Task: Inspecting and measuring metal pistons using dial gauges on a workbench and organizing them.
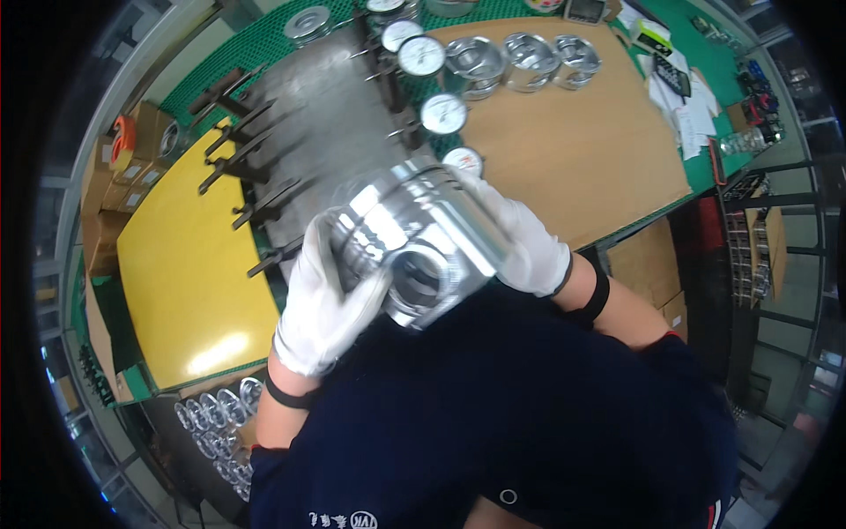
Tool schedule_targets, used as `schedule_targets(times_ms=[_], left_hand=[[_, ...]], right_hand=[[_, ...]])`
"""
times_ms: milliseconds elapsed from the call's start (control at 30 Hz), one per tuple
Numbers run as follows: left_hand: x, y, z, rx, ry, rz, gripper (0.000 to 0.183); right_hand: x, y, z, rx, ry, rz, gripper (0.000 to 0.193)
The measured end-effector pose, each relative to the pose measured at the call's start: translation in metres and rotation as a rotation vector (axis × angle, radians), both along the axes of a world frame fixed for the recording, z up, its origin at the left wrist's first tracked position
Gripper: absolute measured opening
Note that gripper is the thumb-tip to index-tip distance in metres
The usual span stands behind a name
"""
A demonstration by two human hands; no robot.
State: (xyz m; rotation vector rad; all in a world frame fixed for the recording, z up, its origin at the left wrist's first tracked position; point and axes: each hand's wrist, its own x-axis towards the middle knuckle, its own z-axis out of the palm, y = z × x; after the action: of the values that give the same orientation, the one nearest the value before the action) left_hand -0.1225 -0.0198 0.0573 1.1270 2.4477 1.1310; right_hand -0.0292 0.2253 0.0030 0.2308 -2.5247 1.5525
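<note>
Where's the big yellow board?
The yellow board lies on the left side of the head view, left of the grey metal slab and the gloved left hand.

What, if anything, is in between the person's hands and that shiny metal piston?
Only the white gloves, as far as I can see. The left hand and right hand hold the piston from either side, and no other object shows between. Its underside is hidden from this view.

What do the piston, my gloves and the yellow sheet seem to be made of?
The piston: shiny metal, perhaps aluminium, given its mirror-like silvery highlights. The gloves: likely cloth, matte white, with soft folds. The yellow sheet: glossy, plastic or painted, judging by its glare spot.
</note>
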Motion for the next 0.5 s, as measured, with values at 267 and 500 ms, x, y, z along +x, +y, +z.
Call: schedule_targets(times_ms=[267, 500], left_hand=[[0.026, 0.049, 0.0, 0.522, -0.539, 0.111, 0.052], [0.087, 0.007, -0.044, 0.438, -0.603, 0.545, 0.032]], right_hand=[[0.043, 0.143, -0.004, -0.489, -0.393, -0.573, 0.033], [0.01, 0.368, -0.118, -0.401, -0.631, -0.971, 0.026]])
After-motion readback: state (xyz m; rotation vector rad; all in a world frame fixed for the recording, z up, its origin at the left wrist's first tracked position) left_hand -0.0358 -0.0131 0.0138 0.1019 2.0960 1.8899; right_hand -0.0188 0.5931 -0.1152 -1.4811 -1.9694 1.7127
